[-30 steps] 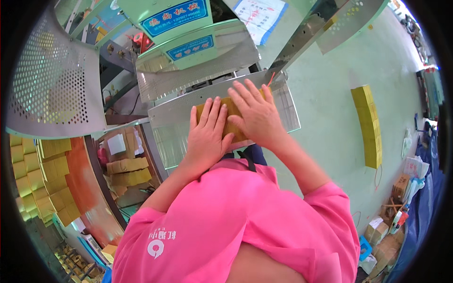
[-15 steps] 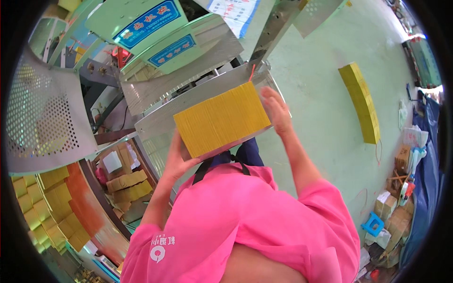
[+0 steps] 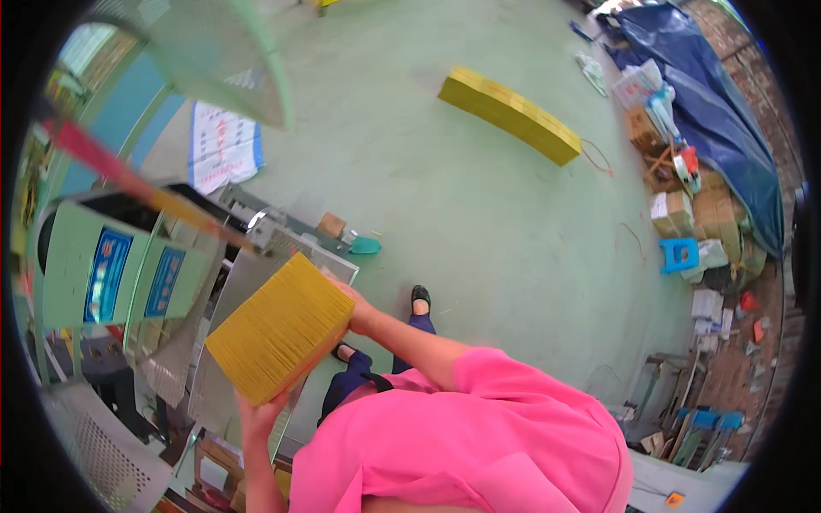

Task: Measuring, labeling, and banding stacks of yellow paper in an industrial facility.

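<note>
Between my two hands is a thick stack of yellow paper sheets [image 3: 282,329], tilted, with its layered edges facing up. My left hand [image 3: 259,412] supports the near-left end, its fingers partly hidden beneath the stack. At the other end, my right hand [image 3: 357,309] presses against the side, with the fingertips out of sight behind the paper. Under and beside the stack lies a metal worktable [image 3: 335,263] of the green machine [image 3: 68,265]; I cannot tell whether the paper touches it.
A long yellow paper block [image 3: 509,113] lies on the floor ahead, a thin red cord at its end. A blue tarp [image 3: 710,111], cardboard boxes [image 3: 673,214] and a blue stool [image 3: 679,255] line the right side. A perforated metal guard [image 3: 111,445] stands at lower left.
The view has swung to the right, so the machine now sits farther left. My right hand, apart from the stack before, now grips its end. The stack has turned slightly with my hands.
</note>
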`<state>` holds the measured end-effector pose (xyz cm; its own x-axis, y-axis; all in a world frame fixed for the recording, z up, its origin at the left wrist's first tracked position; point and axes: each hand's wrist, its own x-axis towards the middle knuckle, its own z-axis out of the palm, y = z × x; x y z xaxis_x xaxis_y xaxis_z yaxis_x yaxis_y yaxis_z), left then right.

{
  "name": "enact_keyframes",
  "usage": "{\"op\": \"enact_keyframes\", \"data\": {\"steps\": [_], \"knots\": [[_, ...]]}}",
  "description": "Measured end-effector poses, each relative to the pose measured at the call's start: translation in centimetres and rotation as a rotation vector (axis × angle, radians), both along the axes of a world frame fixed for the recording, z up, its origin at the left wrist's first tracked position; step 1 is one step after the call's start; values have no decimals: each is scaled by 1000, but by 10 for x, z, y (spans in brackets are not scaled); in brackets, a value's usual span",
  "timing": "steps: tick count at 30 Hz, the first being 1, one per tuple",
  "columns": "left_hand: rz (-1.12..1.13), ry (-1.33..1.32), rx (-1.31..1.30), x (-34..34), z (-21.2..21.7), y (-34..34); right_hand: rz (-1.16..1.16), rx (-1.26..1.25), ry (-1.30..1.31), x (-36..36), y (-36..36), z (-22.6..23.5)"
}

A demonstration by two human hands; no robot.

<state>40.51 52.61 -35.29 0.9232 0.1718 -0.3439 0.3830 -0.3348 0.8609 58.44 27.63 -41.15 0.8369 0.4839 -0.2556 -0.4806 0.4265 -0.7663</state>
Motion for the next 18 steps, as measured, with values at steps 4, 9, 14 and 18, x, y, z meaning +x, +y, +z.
{"op": "enact_keyframes", "data": {"steps": [4, 9, 14, 18], "knots": [[-76, -102, -179, 74, 72, -92, -119, -30, 433, -11, -89, 10], [-258, -8, -183, 167, 61, -202, -304, -27, 574, 18, -226, 35], [-333, 185, -502, 253, 51, -324, -273, -323, 454, 50, -373, 31], [-364, 415, -590, 325, 56, -415, -438, -528, 379, 85, -460, 63]]}}
